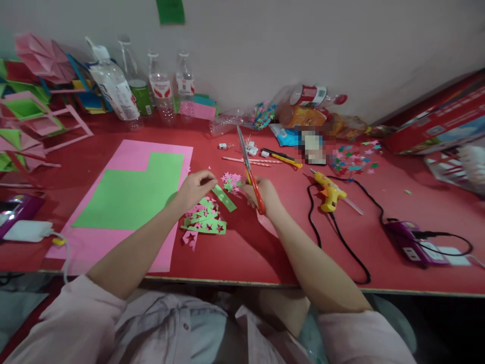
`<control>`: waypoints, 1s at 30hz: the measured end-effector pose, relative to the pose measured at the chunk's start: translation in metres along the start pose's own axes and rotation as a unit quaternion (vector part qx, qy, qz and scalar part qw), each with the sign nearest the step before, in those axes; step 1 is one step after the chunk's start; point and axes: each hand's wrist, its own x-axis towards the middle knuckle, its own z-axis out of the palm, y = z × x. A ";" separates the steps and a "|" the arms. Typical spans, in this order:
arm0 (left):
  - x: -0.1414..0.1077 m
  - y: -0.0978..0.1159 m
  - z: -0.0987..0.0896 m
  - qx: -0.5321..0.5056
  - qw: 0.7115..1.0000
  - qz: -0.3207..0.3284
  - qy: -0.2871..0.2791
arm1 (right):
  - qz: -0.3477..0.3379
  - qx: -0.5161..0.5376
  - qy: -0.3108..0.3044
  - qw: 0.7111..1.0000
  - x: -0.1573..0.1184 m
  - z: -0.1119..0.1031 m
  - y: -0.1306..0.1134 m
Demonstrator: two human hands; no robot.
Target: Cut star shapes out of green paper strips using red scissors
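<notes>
My left hand pinches one end of a narrow green paper strip above the red table. My right hand is closed around orange-handled scissors, whose blades point up and away from me, apart from the strip. Between the hands lies a small heap of pink and green paper stars. Paper scraps with star-shaped holes are piled just below my left hand. Under my left forearm, a green sheet rests on a larger pink sheet.
A yellow glue gun with a black cord lies to the right, near a purple power strip. Several plastic bottles stand along the wall. Straws and a yellow cutter lie beyond my hands. Folded-paper shapes fill the far left.
</notes>
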 end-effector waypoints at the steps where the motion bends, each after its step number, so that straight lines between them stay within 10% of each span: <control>1: 0.003 -0.003 -0.002 0.011 1.000 -0.009 0.008 | 0.008 -0.036 0.011 0.999 0.006 -0.002 0.002; 18: 0.008 -0.021 0.003 0.333 0.934 0.104 -0.081 | -0.080 -0.094 0.046 0.991 0.013 -0.001 0.014; 24: 0.013 -0.022 -0.009 0.265 0.959 0.068 -0.070 | -0.096 -0.101 0.031 0.990 0.008 0.002 0.014; 30: 0.010 -0.011 -0.028 -0.060 0.994 0.005 -0.096 | -0.071 -0.008 0.009 0.997 0.002 0.002 0.013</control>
